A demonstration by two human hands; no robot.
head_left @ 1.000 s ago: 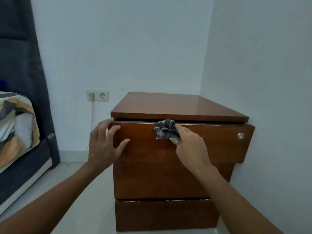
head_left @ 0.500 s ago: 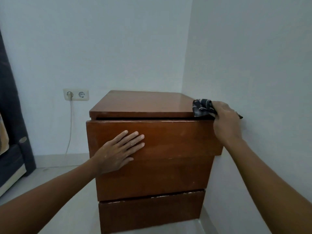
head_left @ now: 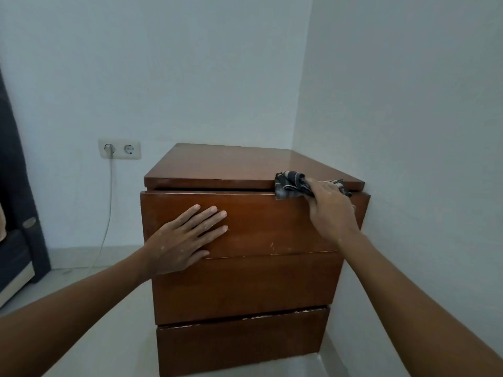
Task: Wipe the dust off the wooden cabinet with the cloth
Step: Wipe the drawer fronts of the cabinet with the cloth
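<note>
A brown wooden cabinet (head_left: 245, 284) with drawer fronts stands in the room's corner. My right hand (head_left: 330, 210) grips a dark patterned cloth (head_left: 290, 184) and presses it on the front edge of the cabinet top, near the right end, draping over the top drawer's upper rim. My left hand (head_left: 185, 238) lies flat, fingers spread, against the left part of the top drawer front. The cabinet top behind the cloth is bare and glossy.
White walls meet right behind the cabinet, and the right wall (head_left: 408, 131) touches its side. A double socket (head_left: 119, 149) with a hanging cable (head_left: 109, 202) sits on the back wall at the left. A dark bed frame (head_left: 19, 213) fills the far left edge. The floor is pale tile.
My right hand carried the cloth from the drawer front's middle up to the top's right front corner, then slid it slightly left. My left hand shifted from the drawer's left edge onto its face.
</note>
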